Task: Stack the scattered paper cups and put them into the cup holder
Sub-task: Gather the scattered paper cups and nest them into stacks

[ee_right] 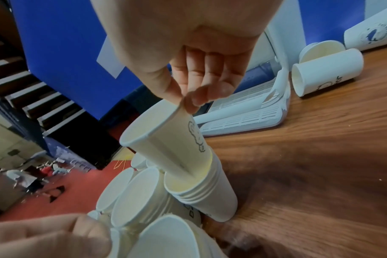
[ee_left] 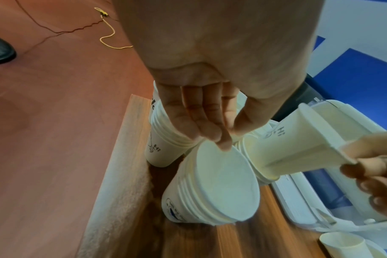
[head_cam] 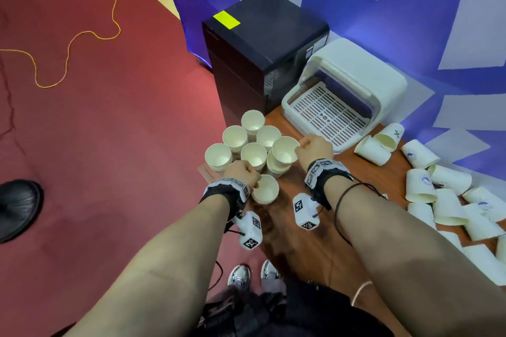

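Several stacks of white paper cups [head_cam: 246,142] stand upright at the wooden table's left corner. My left hand [head_cam: 253,183] pinches the rim of the nearest stack [head_cam: 265,190]; in the left wrist view its fingertips [ee_left: 223,141] sit on that stack's [ee_left: 219,183] top rim. My right hand [head_cam: 299,145] pinches the rim of a single cup [head_cam: 284,150] tilted with its base inside another stack [head_cam: 273,171]. The right wrist view shows the pinch [ee_right: 188,103], the cup [ee_right: 166,137] and the stack [ee_right: 205,192]. The white cup holder [head_cam: 383,85], with a slotted tray, stands open behind.
Loose cups [head_cam: 438,194] lie on their sides across the table's right part, two more [head_cam: 377,145] beside the holder. A black cabinet [head_cam: 262,44] stands behind the stacks. The table edge [head_cam: 202,169] drops to red floor with a yellow cord [head_cam: 65,55].
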The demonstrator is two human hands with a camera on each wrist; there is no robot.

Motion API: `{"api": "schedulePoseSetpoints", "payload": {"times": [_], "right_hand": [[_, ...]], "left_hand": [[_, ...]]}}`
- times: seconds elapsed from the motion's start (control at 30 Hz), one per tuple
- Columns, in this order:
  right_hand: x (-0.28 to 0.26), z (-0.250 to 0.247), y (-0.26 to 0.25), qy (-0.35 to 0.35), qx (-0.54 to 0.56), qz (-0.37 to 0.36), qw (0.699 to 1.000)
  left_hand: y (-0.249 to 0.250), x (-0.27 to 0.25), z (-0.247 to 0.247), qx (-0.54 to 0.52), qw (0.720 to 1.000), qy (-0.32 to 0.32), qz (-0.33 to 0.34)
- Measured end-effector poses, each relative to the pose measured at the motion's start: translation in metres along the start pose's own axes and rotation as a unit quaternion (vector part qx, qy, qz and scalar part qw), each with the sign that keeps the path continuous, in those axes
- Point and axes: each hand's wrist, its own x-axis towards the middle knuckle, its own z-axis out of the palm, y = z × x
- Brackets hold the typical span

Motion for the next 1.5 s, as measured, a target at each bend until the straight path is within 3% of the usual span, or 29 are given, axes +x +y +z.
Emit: {"api": "schedulePoseSetpoints", "payload": {"times": [0.17,0.37,0.57,0.7,0.8,1.07,1.27,1.5], "right_hand": [[0.009,0.008,-0.004,-0.042,-0.051,-0.016,0.998],[0.002,0.000,-0.002,-0.031,-0.061,-0.021,0.997],[-0.024,-0.032,0.032,0.017,-0.049,0.026,0.998],[-0.058,-0.060,0.076,0.067,-0.019,0.094,0.993],[-0.090,-0.073,0.112,0.101,-0.006,0.135,0.986],[-0.222,-0.090,0.212,0.185,0.005,0.285,0.940],[-0.314,-0.092,0.272,0.194,0.012,0.333,0.923],[-0.399,-0.123,0.352,0.230,0.025,0.344,0.910]], "left_hand": [[-0.001,0.010,0.000,-0.020,0.999,0.014,-0.030],[0.004,0.014,-0.002,0.019,0.999,0.019,-0.019],[0.043,0.000,0.004,0.100,0.993,-0.010,0.069],[0.074,-0.021,0.028,0.163,0.974,-0.043,0.149],[0.089,-0.040,0.050,0.218,0.952,-0.090,0.196],[0.113,-0.122,0.144,0.328,0.856,-0.255,0.307],[0.098,-0.207,0.203,0.400,0.782,-0.253,0.405],[0.092,-0.304,0.281,0.402,0.773,-0.243,0.426]]}}
